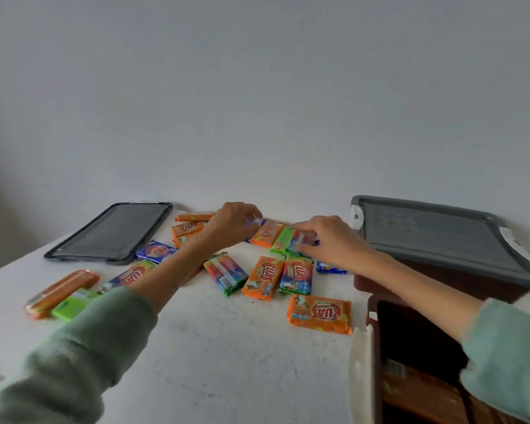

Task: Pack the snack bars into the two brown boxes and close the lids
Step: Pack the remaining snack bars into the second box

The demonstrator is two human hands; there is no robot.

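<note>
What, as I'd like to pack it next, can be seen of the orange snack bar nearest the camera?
The orange snack bar is a flat rectangular pack in glossy, plastic-looking wrap with a red oval logo, seen upside down, and crimped ends. It lies face up on the white table, close beside the open brown box. Neither the left hand nor the right hand touches it.

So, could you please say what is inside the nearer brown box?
Low in the nearer brown box lie what look like orange snack bars, blurred. The rest is dark, and the right sleeve covers its right side.
</note>
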